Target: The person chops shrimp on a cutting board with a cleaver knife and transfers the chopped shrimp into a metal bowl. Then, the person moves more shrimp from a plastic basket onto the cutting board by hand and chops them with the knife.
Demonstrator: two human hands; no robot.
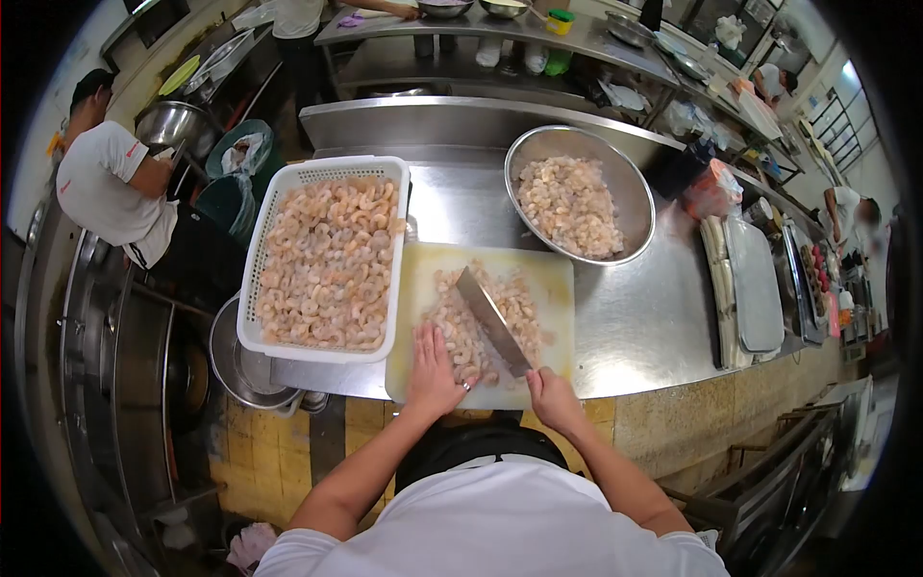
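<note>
My right hand (pixel 556 399) grips the handle of a broad-bladed cleaver (pixel 492 322), whose blade points away and to the left across the shrimp. Under it, peeled shrimp pieces (pixel 460 338) lie in a loose pile on a yellowish-white cutting board (pixel 558 370). My left hand (pixel 437 377) rests at the board's near left side, fingers stretched forward against the edge of the pile, with a ring on one finger. Left of the board, a white perforated basket (pixel 246 317) is full of whole peeled shrimp (pixel 332 260). A steel bowl (pixel 635 216) behind and to the right contains shrimp pieces (pixel 572 207).
These stand on a steel table (pixel 625 337). Trays (pixel 752 288) are stacked at its right end. A metal pot (pixel 245 361) sits below the left edge. One person (pixel 120 188) works at the left; others are farther back. A steel shelf (pixel 461 62) runs behind.
</note>
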